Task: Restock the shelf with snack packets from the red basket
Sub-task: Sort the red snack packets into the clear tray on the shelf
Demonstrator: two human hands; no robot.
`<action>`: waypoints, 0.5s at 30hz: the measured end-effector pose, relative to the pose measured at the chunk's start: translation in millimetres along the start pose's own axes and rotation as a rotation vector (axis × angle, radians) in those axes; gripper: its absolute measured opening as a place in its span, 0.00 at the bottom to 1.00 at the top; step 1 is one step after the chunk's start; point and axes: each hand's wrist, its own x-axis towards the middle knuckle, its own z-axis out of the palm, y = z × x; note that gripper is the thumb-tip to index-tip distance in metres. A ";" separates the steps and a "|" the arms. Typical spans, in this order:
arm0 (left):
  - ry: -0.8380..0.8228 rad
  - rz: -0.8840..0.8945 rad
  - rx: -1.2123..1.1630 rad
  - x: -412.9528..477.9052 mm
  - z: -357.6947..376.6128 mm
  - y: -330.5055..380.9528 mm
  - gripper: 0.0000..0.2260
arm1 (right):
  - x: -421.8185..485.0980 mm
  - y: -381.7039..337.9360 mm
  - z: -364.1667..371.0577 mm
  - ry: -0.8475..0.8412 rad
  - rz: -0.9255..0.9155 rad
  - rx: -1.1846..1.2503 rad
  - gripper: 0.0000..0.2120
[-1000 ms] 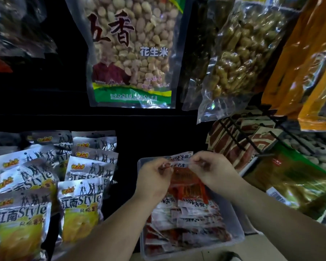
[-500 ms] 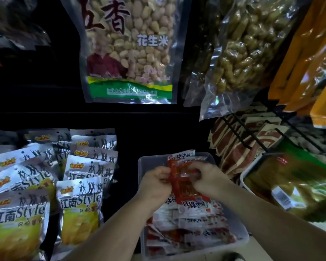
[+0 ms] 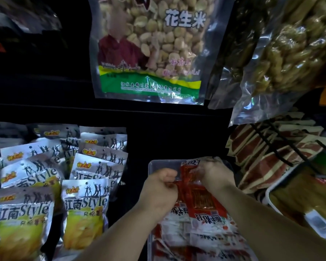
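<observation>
We note the left hand point(image 3: 160, 192) gripping the left edge of the red packet point(image 3: 199, 196) and the right hand point(image 3: 214, 175) pinching its top, long axis pointing away from us.

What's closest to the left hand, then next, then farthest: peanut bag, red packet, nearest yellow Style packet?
1. Red packet, pinched by the left hand itself.
2. Yellow Style packet, just to its left.
3. Peanut bag, hanging high above.

Left hand point(image 3: 161, 187) and right hand point(image 3: 214, 174), forearms extended, sit close together, both pinching one red packet point(image 3: 199, 196)
</observation>
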 end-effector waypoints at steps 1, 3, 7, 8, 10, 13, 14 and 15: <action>0.005 0.007 0.001 -0.1 -0.1 0.4 0.16 | -1.0 2.7 -1.6 0.047 -0.011 0.049 0.11; 0.004 0.023 0.009 -0.4 -0.8 1.0 0.16 | -5.2 7.3 -6.6 0.155 -0.058 0.153 0.09; 0.010 0.028 0.011 -3.8 -3.6 4.3 0.15 | -11.6 6.3 -24.4 0.247 -0.117 0.239 0.11; 0.008 0.026 0.014 -5.1 -4.1 5.5 0.15 | -12.1 4.8 -28.8 0.262 -0.133 0.221 0.11; -0.002 0.028 0.018 -7.6 -5.6 8.3 0.15 | -13.6 0.7 -36.0 0.287 -0.168 0.202 0.13; -0.023 0.032 0.020 -11.9 -6.4 12.2 0.16 | -21.1 -4.4 -46.3 0.258 -0.162 0.244 0.21; -0.023 0.032 0.017 -13.0 -6.9 13.8 0.17 | -24.6 -5.6 -49.4 0.240 -0.144 0.260 0.22; -0.020 0.033 0.015 -13.9 -7.7 15.4 0.17 | -28.6 -7.2 -52.5 0.231 -0.128 0.272 0.24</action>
